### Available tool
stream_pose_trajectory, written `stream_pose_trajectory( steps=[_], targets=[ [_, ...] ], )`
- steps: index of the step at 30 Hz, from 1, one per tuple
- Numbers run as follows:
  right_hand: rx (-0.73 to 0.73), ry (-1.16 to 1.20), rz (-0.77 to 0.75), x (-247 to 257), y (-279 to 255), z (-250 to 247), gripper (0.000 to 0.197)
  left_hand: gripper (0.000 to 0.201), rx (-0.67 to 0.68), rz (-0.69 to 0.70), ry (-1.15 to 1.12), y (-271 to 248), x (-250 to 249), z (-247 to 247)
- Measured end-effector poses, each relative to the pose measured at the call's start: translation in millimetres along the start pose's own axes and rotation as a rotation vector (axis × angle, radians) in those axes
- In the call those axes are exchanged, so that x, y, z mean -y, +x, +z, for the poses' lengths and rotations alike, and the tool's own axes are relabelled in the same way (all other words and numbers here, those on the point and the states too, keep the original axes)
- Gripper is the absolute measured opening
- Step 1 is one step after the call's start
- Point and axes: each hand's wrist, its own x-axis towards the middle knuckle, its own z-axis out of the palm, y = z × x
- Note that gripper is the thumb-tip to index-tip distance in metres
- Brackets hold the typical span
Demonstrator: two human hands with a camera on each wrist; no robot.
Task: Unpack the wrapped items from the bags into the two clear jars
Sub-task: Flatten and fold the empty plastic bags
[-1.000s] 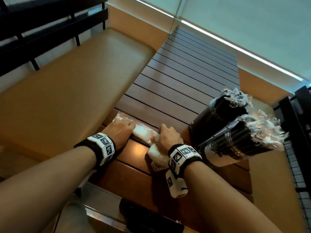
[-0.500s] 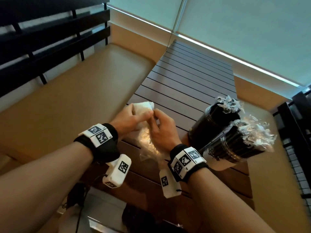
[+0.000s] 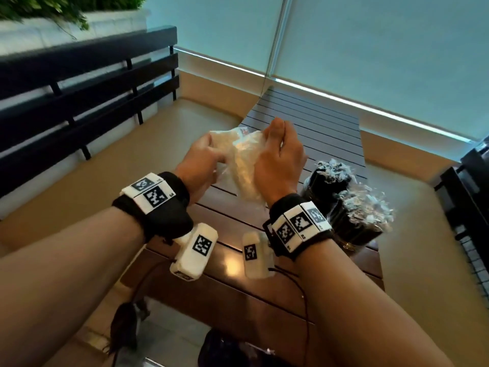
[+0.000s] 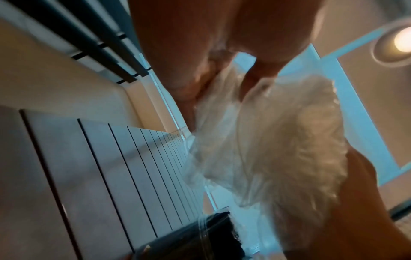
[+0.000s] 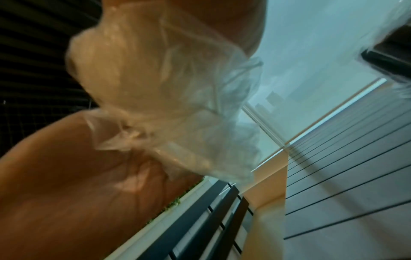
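Two bare forearms reach forward from the bottom of the head view, each with a black wristband carrying white coded tags, and small white tagged blocks hang beneath the wrists. Just past the bands, the left hand [image 3: 201,157] and the right hand [image 3: 280,157] are raised above a dark slatted wooden table [image 3: 312,133], both closed on one crumpled clear plastic bag [image 3: 243,160] held between them. The left fingers are curled around the bag's left edge; the right fingers and thumb are bunched together at its upper right edge. Pale contents show dimly through the plastic, too blurred to name. The left wrist view adds what the head view hides: seen from below, the bag [image 4: 266,140] hangs between fingertips [image 4: 251,82] pinching its top and the other hand's palm at the lower right, and a round ceiling lamp [image 4: 400,40] glows in the corner. The right wrist view shows the bag [image 5: 166,88] bunched against the right palm, its plastic gathered into a twisted knot near the thumb. Right of the hands on the table stand two clear jars [image 3: 352,221], side by side and touching, packed with dark sticks whose crinkled clear wrapper ends bristle from the tops. Farther off, tan cushioned benches [image 3: 132,154] flank the table, a black slatted backrest [image 3: 87,102] rises at the left, and pale blue frosted window panels [image 3: 370,49] close the far end.
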Motion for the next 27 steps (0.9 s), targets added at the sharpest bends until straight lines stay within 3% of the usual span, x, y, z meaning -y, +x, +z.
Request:
stream_pose_trajectory(
  steps=[3, 7, 10, 12, 13, 15, 17, 20, 24, 27],
  targets=[
    [-0.038, 0.001, 0.024, 11.8, 14.6, -6.5, 0.041, 0.045, 0.189, -0.010, -0.177, -21.7, -14.1, 14.7],
    [0.011, 0.002, 0.107, 23.7, 19.5, -18.5, 0.046, 0.085, 0.271, 0.070, 0.079, -17.2, -24.0, 27.7],
    [0.134, 0.030, 0.214, 23.6, 17.6, -26.9, 0.054, 0.065, 0.260, 0.080, 0.061, -10.2, -28.6, 34.4],
    [0.331, 0.101, 0.280, 17.8, 13.3, -35.4, 0.065, 0.053, 0.212, 0.090, 0.051, -8.5, -26.6, 37.7],
    [0.444, 0.148, 0.316, 16.4, 12.0, -43.1, 0.063, 0.047, 0.197, 0.098, 0.042, -8.5, -25.5, 41.6],
    [0.631, 0.255, 0.385, 15.6, 10.8, -57.8, 0.043, 0.035, 0.159, 0.101, 0.026, -5.1, -21.5, 46.0],
    [0.706, 0.371, 0.467, 14.6, 11.1, -66.0, 0.035, 0.041, 0.120, 0.107, 0.079, 1.5, -20.1, 50.4],
    [0.554, 0.456, 0.554, 7.8, 6.7, -59.7, 0.059, 0.076, 0.111, 0.059, 0.224, 7.7, -26.5, 59.5],
    [0.250, 0.399, 0.530, 14.4, -2.5, -53.7, 0.060, 0.061, 0.317, 0.055, 0.227, -1.8, -21.3, 64.6],
    [0.085, 0.311, 0.486, 22.7, -10.4, -54.4, 0.061, 0.063, 0.336, 0.066, 0.344, -16.3, 14.1, 46.1]
  ],
)
